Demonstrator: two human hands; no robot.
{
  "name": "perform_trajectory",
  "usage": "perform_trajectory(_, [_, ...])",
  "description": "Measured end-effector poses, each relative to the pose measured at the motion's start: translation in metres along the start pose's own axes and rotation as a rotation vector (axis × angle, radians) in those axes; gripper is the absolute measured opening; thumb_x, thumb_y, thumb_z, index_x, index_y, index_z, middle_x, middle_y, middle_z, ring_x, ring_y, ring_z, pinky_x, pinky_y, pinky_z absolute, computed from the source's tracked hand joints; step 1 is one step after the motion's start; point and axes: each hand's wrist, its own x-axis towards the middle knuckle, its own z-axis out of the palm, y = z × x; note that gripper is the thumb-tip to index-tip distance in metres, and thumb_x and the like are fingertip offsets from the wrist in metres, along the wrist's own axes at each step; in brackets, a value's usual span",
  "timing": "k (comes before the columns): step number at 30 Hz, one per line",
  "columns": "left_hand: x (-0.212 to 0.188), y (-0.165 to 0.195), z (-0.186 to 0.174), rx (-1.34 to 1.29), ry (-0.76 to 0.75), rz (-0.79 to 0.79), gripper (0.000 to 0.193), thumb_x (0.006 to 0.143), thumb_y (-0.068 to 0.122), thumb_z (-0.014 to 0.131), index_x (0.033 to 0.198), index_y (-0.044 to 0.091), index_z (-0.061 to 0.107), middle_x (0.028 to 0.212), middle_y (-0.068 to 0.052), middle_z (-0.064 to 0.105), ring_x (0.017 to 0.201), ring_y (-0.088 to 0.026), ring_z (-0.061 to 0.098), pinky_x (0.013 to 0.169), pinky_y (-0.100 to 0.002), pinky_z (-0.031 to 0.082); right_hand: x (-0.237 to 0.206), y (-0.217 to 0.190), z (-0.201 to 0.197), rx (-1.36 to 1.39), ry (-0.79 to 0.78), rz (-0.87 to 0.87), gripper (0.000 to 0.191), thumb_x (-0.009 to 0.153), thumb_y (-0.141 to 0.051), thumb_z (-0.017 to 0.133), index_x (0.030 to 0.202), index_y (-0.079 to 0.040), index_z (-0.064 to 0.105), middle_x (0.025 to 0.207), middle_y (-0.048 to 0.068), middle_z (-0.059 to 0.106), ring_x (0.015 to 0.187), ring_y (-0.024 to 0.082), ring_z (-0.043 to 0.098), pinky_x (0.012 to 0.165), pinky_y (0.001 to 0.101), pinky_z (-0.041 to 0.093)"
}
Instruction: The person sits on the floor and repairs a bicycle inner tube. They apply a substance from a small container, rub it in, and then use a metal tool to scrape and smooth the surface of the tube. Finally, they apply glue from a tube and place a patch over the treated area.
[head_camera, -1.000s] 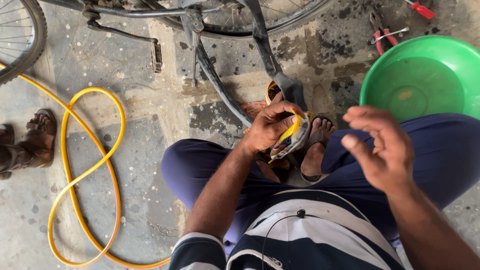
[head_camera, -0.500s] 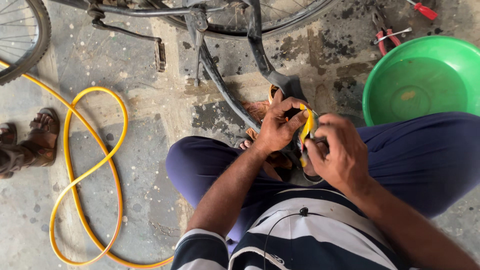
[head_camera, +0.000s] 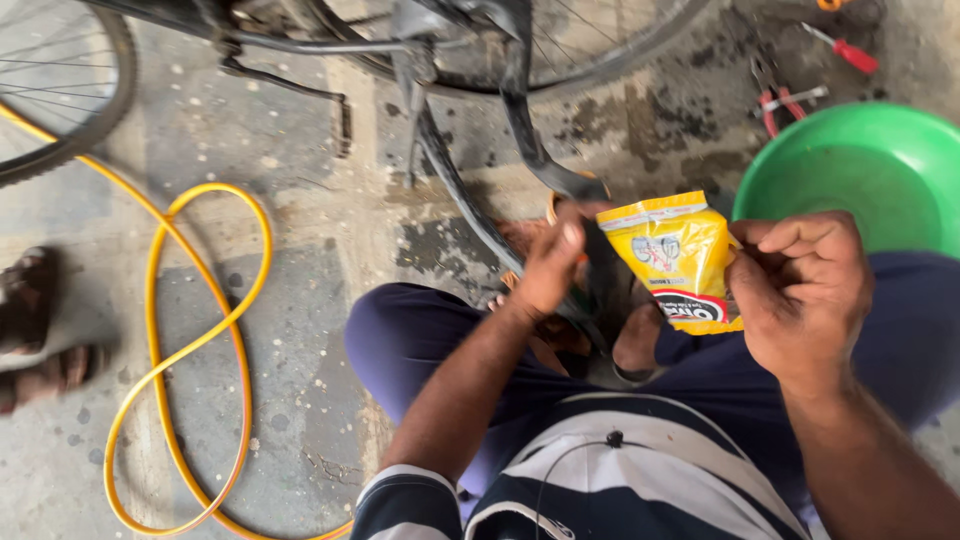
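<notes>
I sit on the floor in dark blue trousers and a striped shirt. My right hand (head_camera: 800, 290) grips a small yellow packet (head_camera: 680, 255) by its right edge and holds it up flat toward the camera. My left hand (head_camera: 550, 265) pinches a black rubber inner tube (head_camera: 470, 205) that runs from the bicycle down between my legs. My sandalled feet lie under the packet, partly hidden by it.
A bicycle (head_camera: 440, 40) stands across the top, with a wheel (head_camera: 60, 90) at the left. A yellow hose (head_camera: 190, 350) loops over the concrete floor. A green basin (head_camera: 860, 170) sits at the right, with red-handled pliers (head_camera: 780, 95) and a screwdriver (head_camera: 845, 50) behind it. Another person's sandalled feet (head_camera: 35, 330) are at the left edge.
My right hand came in from the right, took the yellow packet from my left hand and raised it flat. My left hand stayed on the black tube.
</notes>
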Motion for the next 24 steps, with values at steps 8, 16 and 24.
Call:
perform_trajectory(8, [0.004,-0.021,-0.005,-0.107,-0.163,0.058,0.061,0.105,0.043,0.066,0.14,-0.007,0.059,0.133,-0.014,0.066,0.123,-0.021,0.061,0.11,-0.037,0.046,0.033,0.0,0.051,-0.431,0.049,-0.289,0.031,0.088,0.016,0.07,0.1,-0.003,0.049,0.106,0.016,0.064,0.093,0.022,0.068,0.077,0.0309,0.054])
perform_trajectory(16, [0.008,-0.015,0.001,-0.376,-0.121,0.055,0.052,0.107,0.037,0.063,0.14,-0.002,0.056,0.132,-0.01,0.065,0.122,-0.018,0.06,0.11,-0.036,0.046,0.032,-0.01,0.045,-0.634,-0.093,-0.438,0.036,0.081,0.006,0.079,0.109,-0.003,0.058,0.1,0.008,0.069,0.114,0.034,0.071,0.096,0.0445,0.056])
perform_trajectory(24, [0.003,-0.009,0.002,-0.341,-0.15,0.074,0.053,0.108,0.039,0.06,0.142,-0.001,0.056,0.134,-0.007,0.065,0.124,-0.017,0.059,0.111,-0.035,0.045,0.026,-0.004,0.042,-0.6,-0.126,-0.324,0.049,0.077,0.0,0.083,0.119,-0.001,0.058,0.115,0.017,0.072,0.104,0.029,0.073,0.089,0.0377,0.058])
